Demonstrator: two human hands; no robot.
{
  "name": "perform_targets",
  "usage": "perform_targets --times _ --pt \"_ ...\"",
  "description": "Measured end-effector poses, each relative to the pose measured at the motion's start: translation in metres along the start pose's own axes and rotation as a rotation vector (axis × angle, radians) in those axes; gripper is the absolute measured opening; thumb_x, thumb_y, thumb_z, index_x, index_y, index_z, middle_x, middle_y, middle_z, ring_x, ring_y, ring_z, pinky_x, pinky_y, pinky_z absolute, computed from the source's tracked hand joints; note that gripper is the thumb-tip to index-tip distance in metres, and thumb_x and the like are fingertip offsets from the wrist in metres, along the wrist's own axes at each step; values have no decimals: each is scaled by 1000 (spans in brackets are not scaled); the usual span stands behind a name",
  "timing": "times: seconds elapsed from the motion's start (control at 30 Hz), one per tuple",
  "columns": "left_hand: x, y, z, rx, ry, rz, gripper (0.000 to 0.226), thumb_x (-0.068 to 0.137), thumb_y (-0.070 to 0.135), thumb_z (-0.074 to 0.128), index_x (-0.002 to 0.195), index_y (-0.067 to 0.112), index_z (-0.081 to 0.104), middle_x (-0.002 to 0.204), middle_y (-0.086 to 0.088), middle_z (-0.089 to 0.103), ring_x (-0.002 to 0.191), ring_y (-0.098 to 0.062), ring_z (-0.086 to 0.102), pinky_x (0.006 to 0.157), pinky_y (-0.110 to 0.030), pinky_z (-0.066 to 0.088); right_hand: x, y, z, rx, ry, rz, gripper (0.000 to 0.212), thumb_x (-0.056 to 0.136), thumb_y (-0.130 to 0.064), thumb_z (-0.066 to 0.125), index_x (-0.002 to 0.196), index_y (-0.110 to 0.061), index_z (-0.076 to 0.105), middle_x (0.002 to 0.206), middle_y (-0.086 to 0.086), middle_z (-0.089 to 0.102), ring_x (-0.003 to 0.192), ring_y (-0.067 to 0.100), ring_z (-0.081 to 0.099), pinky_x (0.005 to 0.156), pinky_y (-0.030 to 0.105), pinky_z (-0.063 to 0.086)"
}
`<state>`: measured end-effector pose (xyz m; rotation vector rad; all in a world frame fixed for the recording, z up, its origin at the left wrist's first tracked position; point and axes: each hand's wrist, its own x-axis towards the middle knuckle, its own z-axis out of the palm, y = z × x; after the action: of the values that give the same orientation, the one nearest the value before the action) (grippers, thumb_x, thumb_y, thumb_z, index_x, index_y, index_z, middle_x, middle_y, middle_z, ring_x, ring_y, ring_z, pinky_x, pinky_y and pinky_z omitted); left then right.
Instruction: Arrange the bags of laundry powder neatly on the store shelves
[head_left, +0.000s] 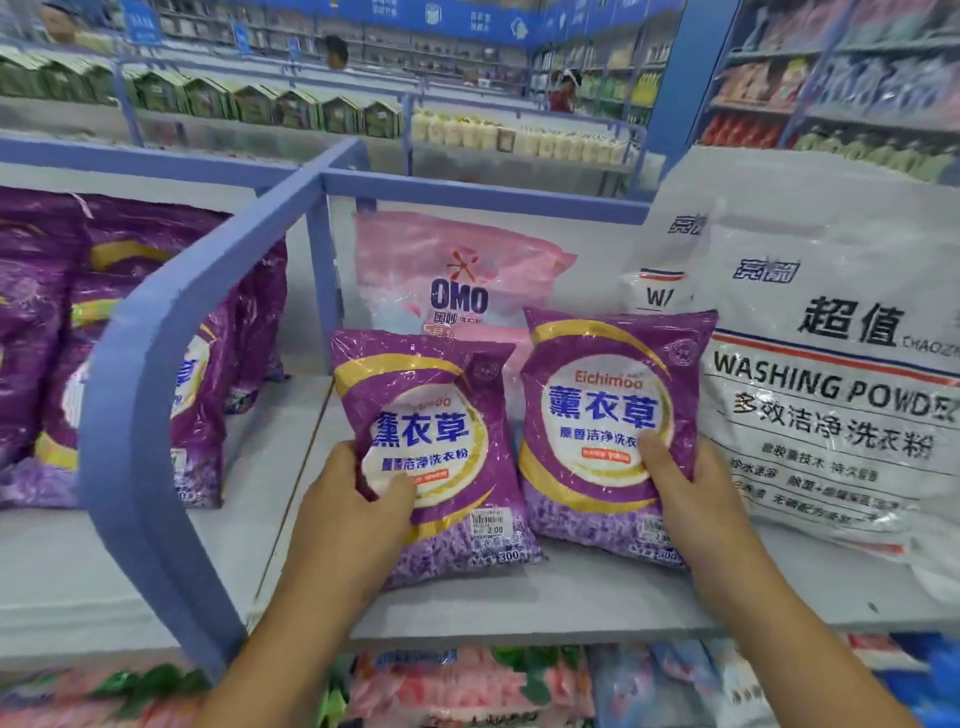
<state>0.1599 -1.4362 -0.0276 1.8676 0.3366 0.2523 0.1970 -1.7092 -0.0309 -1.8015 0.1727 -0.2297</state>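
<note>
Two purple powder bags side by side (leaning back), grey shelf

A shop: stocked shelves, price-stickered detergent bags.

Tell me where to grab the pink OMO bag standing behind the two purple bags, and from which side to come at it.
Judging by its pose, take the pink OMO bag by its upper edge, reaching from above and the front. It stands upright behind the two purple bags, which cover its lower half, while the top band is free and flat enough to pinch.
</note>
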Motion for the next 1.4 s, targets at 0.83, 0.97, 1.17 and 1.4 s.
perform_targets --times 0.83,0.97,1.17,1.4 --pt "-191 -2 -104 -386 170 -187 34 75 17 84 107 14 74 99 -9 80 93 -32 77 89 -49 58 -158 -41 -37 242 -341 -108 31 89 -45 59 117 -33 65 99 -10 79 85 12 77 79 35 59" --pt "-201 -9 -151 -389 252 -153 25 83 10 79 107 12 72 96 -12 80 84 -31 78 73 -40 60 -186 -56 -1 273 -456 -112 26 86 -43 61 111 -37 65 98 -9 80 84 14 77 72 32 59" --pt "-188 -33 -234 -405 302 -109 24 82 13 79 105 15 72 94 -10 80 85 -31 78 79 -43 60 -238 -88 83 245 -525 -185 19 83 -44 59 100 -40 67 90 -13 79 79 10 77 65 26 60" --pt "-146 -66 -350 -385 319 -72 18 85 16 78 102 20 71 90 -3 81 79 -24 79 73 -37 59 -278 -114 202 293 -475 -212 18 86 -42 58 101 -36 67 91 -13 79 80 6 76 61 18 57"
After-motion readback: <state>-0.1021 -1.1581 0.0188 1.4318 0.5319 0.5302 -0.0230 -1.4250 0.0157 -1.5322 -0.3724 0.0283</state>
